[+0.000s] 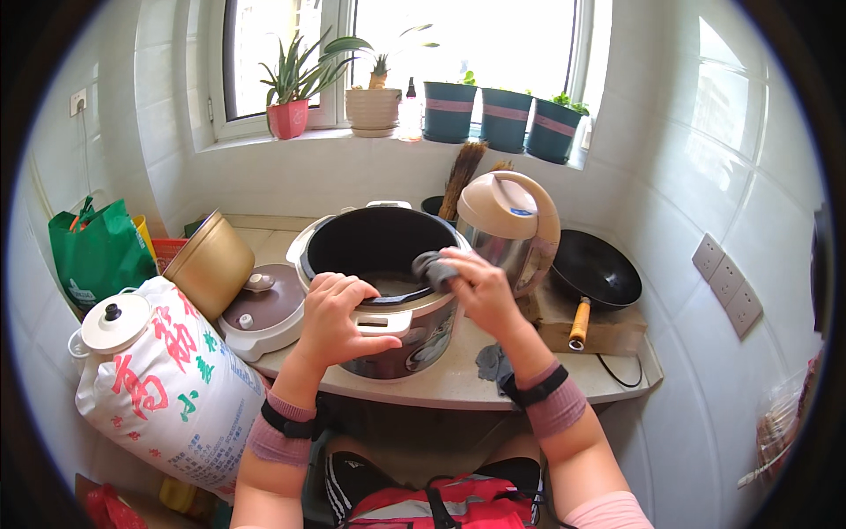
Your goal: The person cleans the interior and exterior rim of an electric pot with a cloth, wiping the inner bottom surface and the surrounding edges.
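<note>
In front of me on the counter stands a large electric rice cooker (433, 334) with its lid off and a black interior. My left hand (335, 321) grips its front left rim, fingers curled over the edge and thumb by the white front handle. A dark grey cloth (436, 270) is bunched in my right hand (482, 284) at the right side of the rim; it is slightly blurred. Left of the cooker lies its detached brown and white lid (261, 301). A gold-coloured inner pot (215, 264) leans on its side behind that lid.
An electric soymilk maker (502, 231) stands close right of the cooker, before a black frying pan (598, 268) on a cardboard box (608, 328). Another grey cloth (492, 364) lies at the counter's front edge. A large printed sack (178, 390) fills the left. Potted plants (449, 112) line the windowsill.
</note>
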Available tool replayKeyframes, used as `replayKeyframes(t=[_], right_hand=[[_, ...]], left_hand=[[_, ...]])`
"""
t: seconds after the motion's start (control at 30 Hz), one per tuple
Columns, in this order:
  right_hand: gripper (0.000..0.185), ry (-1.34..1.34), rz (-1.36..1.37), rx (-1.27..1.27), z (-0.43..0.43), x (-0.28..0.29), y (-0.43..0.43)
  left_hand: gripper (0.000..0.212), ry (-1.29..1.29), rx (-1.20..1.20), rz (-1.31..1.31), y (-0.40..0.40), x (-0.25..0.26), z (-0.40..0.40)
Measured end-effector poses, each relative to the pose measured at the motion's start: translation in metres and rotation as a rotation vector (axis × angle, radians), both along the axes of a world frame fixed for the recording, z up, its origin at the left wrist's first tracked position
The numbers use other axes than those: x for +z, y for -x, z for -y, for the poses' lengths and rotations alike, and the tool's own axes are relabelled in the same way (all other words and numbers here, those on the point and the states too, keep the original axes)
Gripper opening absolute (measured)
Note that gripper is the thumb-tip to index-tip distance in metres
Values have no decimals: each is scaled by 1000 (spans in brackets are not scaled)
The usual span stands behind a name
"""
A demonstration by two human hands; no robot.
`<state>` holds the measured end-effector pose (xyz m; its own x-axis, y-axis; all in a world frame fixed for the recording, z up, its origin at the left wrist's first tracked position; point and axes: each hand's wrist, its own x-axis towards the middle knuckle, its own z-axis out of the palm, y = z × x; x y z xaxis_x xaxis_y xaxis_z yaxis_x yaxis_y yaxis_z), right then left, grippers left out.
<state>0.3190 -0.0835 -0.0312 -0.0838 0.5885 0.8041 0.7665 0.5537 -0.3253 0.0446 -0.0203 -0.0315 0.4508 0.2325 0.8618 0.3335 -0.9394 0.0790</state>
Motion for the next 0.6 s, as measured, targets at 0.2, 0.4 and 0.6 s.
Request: replayKeyframes(t=[0.2,0.4,0.6], right_hand=[[25,-28,94,-60,17,0,58],[29,-108,138,4,24,-6,102],[26,10,68,-127,3,-2,1]], left_hand=[[66,-3,11,7,7,-3,-1],[61,32,41,-8,6,-4,0],[67,4,-8,1,5,-2,-1]])
